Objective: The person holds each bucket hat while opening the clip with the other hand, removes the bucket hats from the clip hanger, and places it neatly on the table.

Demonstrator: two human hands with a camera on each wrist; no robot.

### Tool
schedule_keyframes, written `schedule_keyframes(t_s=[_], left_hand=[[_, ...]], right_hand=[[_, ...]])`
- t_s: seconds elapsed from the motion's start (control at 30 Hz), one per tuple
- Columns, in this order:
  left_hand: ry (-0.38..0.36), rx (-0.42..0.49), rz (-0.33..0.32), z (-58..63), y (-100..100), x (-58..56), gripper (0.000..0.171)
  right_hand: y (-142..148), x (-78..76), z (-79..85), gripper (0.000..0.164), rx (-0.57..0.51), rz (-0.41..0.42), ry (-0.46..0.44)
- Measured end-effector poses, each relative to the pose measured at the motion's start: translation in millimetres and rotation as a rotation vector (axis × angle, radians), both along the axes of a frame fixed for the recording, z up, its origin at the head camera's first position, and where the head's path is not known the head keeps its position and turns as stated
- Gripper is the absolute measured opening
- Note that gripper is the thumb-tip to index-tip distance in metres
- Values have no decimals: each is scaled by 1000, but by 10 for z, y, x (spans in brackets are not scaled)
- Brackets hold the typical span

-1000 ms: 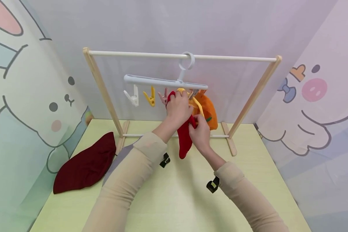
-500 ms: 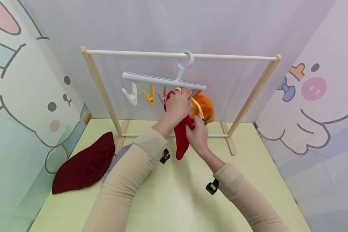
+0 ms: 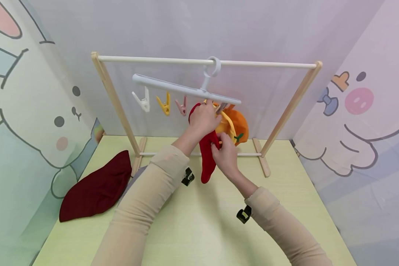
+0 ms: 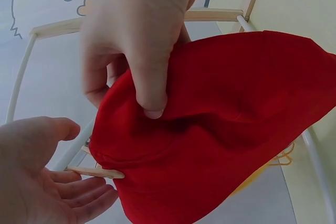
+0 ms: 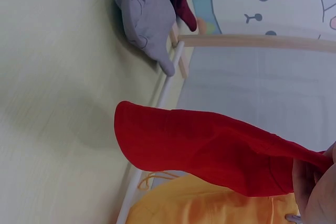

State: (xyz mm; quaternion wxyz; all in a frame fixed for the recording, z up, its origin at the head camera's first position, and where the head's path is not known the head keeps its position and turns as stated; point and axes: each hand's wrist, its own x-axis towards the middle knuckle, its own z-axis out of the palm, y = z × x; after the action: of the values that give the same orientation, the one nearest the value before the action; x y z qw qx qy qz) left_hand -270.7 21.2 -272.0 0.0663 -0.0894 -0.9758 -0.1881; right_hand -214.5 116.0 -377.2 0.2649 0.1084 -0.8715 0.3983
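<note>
A red bucket hat (image 3: pixel 207 159) hangs folded between both hands under a pale blue hanger (image 3: pixel 173 85). My right hand (image 3: pixel 227 153) pinches its brim, thumb on the near face, as the left wrist view shows. Higher up, my left hand (image 3: pixel 204 119) is at the hat's top edge, just below the hanger bar. In the left wrist view, that hand (image 4: pixel 52 169) holds a beige clip (image 4: pixel 97 171) between thumb and fingers, the clip's tip over the hat's edge. Part of the grip is hidden. A yellow hat (image 3: pixel 227 127) and an orange hat (image 3: pixel 240 122) hang just behind.
White (image 3: pixel 143 99), yellow (image 3: pixel 164 103) and pink (image 3: pixel 181 106) clips dangle from the hanger's left half. The rack's white rod (image 3: pixel 269 64) carries the hanger. On the table (image 3: pixel 199 229) lie a maroon hat (image 3: pixel 96 190) and a grey hat (image 5: pixel 147 17).
The hanger has tilted: its left end rose and swung left, its right end dipped. The loose clips shifted up and left with it. Both hands keep nearly the same place at the red hat.
</note>
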Motion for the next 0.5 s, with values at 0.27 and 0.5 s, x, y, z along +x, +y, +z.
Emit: schedule_keyframes(t_s=[0.27, 0.5], left_hand=[[5, 52, -38, -21, -8, -19, 47], [-10, 116, -67, -33, -8, -20, 47]], right_hand=[[17, 15, 18, 15, 3, 17, 6], [69, 52, 38, 15, 7, 24, 3]])
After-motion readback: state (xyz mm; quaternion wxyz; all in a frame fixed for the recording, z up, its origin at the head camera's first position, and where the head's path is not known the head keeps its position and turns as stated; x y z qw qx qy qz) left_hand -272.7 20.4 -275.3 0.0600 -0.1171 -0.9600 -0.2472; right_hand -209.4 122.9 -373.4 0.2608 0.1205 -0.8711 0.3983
